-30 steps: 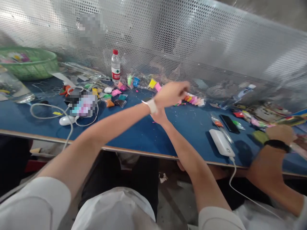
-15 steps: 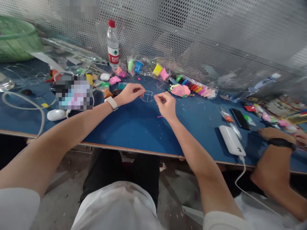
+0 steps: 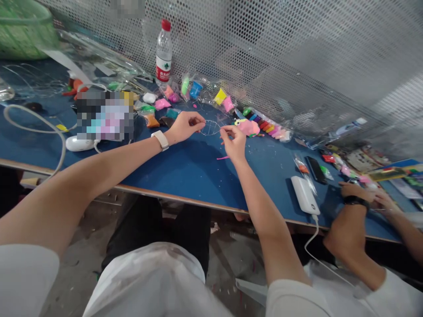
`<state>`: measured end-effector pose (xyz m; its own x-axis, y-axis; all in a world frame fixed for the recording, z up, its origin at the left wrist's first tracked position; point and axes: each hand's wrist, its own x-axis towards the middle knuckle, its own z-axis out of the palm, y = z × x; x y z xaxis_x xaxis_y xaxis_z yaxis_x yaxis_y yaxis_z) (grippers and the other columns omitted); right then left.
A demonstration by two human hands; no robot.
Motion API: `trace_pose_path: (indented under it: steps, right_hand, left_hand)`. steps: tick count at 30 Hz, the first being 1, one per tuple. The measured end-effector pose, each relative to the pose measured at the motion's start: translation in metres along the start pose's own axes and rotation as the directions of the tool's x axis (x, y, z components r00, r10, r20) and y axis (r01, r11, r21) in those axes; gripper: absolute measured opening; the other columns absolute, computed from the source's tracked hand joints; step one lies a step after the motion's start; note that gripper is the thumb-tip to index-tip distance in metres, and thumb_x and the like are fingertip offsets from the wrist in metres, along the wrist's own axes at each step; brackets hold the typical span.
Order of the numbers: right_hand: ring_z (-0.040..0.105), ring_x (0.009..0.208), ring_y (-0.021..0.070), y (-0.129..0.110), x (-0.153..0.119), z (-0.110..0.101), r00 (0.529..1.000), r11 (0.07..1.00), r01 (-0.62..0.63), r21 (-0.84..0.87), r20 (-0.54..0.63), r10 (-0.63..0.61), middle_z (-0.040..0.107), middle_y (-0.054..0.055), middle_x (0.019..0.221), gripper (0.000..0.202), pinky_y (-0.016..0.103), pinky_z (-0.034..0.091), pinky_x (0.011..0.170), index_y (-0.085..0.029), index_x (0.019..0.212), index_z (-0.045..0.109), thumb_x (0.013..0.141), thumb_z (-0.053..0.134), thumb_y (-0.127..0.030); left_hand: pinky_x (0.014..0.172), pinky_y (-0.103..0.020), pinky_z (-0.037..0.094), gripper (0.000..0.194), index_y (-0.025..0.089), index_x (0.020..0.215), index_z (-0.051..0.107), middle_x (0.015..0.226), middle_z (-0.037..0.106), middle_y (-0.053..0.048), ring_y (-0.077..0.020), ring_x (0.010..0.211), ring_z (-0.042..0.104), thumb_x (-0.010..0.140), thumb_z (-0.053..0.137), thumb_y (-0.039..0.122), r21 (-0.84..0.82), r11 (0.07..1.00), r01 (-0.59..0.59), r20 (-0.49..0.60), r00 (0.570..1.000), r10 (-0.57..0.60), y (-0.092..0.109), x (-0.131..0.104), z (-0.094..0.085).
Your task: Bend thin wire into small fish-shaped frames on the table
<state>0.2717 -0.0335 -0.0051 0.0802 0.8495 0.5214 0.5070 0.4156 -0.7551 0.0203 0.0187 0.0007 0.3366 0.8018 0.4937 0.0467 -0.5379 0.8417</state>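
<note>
Head view: your left hand (image 3: 185,127) and right hand (image 3: 234,143) are a bit apart, each pinching one side of a thin wiry loop (image 3: 210,127) over the blue counter (image 3: 185,176). Pink figure (image 3: 247,127) sits just past your right, pink strip (image 3: 222,157) lies nearby.

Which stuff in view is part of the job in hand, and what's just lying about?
Likely in the job:
- wire frame, pinched between left hand and right hand

Apparently lying about:
- red-capped bottle
- black phone
- white device
- green basket
</note>
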Motion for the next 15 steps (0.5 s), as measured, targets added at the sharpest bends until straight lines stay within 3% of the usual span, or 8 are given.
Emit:
trace_pose_path:
  steps: [4, 9, 15]
  right_hand:
    - [0.077, 0.085, 0.0230, 0.002, 0.001, -0.005, 0.999, 0.998, 0.047, -0.043, 0.026, -0.046, 0.080, 0.011, 0.111, 0.062, 0.034, 0.063, 0.058, -0.025, 0.109, 0.084, 0.103, 0.070, -0.085]
    - [0.076, 0.083, 0.0231, -0.001, 0.003, -0.013, 0.975, 0.963, 0.222, -0.154, 0.023, -0.221, 0.085, 0.011, 0.107, 0.048, 0.041, 0.066, 0.074, -0.023, 0.106, 0.091, 0.111, 0.073, -0.068]
    - [0.075, 0.087, 0.0239, -0.002, 0.004, -0.015, 0.972, 0.947, 0.236, -0.216, 0.063, -0.228, 0.086, 0.009, 0.103, 0.037, 0.041, 0.065, 0.078, -0.024, 0.102, 0.091, 0.113, 0.074, -0.055]
  left_hand:
    - [0.076, -0.035, 0.066, 0.006, 0.018, 0.098, 0.080, 0.083, 0.079, -0.006, -0.0185, 0.072, 0.076, 0.102, 0.079, 0.022, 0.019, 1.000, -0.001, 0.006, 1.000, 0.001, -0.002, 0.000, -0.002]
    - [0.071, -0.030, 0.064, 0.005, 0.017, 0.098, 0.081, 0.078, 0.077, -0.005, -0.0170, 0.069, 0.076, 0.103, 0.079, 0.019, 0.026, 1.000, 0.008, 0.042, 0.999, -0.009, -0.002, 0.000, -0.005]
    - [0.070, -0.029, 0.063, 0.004, 0.017, 0.099, 0.084, 0.078, 0.079, -0.004, -0.0161, 0.067, 0.075, 0.101, 0.081, 0.019, 0.076, 0.997, 0.017, 0.040, 0.999, -0.020, 0.000, -0.001, -0.008]
